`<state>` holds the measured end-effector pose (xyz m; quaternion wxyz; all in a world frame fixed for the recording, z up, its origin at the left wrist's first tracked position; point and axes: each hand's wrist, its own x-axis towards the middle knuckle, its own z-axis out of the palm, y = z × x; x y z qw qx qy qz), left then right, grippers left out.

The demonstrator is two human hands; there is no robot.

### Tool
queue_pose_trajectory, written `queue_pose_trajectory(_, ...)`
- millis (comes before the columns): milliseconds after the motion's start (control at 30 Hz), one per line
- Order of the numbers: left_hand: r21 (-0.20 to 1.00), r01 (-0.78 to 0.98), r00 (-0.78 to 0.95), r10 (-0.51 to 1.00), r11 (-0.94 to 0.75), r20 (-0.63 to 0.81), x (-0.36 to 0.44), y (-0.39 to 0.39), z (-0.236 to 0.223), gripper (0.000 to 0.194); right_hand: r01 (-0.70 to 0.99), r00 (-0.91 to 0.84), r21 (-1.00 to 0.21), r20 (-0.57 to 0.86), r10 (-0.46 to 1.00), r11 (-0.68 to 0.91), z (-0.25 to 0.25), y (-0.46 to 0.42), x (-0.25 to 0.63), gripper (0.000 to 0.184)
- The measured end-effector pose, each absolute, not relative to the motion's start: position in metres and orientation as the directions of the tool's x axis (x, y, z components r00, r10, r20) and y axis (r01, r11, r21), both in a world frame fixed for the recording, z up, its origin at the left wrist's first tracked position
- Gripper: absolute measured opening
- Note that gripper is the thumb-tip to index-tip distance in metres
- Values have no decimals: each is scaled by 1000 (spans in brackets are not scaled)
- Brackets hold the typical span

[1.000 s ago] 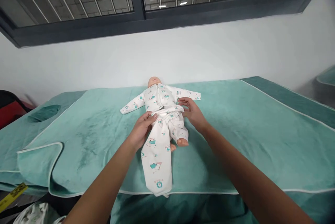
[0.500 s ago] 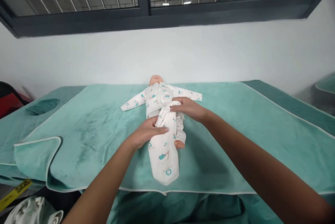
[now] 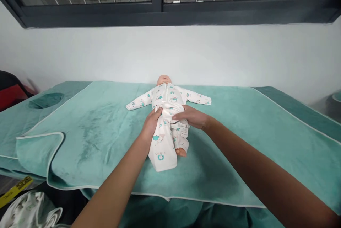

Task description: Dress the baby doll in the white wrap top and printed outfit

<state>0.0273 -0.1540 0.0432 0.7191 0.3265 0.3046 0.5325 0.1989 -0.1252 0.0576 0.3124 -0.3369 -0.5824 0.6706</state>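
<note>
A baby doll (image 3: pixel 163 79) lies on its back, head toward the wall, in a white printed long-sleeved top (image 3: pixel 170 94). White printed baby pants (image 3: pixel 162 146) are over its lower body. One pant leg is bunched around the doll's leg on the right, with a foot (image 3: pixel 181 152) sticking out. The other leg of the pants lies long and flat toward me, and no foot shows there. My left hand (image 3: pixel 152 123) is closed on the pants at the left of the waist. At the right of the waist, my right hand (image 3: pixel 192 116) grips the bunched fabric.
Green padded covers (image 3: pixel 87 139) with white piping spread under the doll, one corner folded at left. Behind is a white wall below a dark-framed window (image 3: pixel 157 14). A patterned cloth bundle (image 3: pixel 32 208) and a yellow strip (image 3: pixel 16 191) are at lower left.
The pants' waist has come up and spread across the doll's middle, covering the bare part there. My left hand has moved up from the pant leg to the waist.
</note>
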Motion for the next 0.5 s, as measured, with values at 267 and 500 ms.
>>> queue_pose_trajectory(267, 762, -579, 285, 948, 290, -144, 21, -145, 25, 43, -77, -619, -987, -64, 783, -142, 51, -119, 195, 49)
queue_pose_trajectory(500, 778, -569, 214, 962, 265, -171, 20, -139, 23, 50, 233, -849, -969, -163, 503, 80, 62, -105, 197, 68)
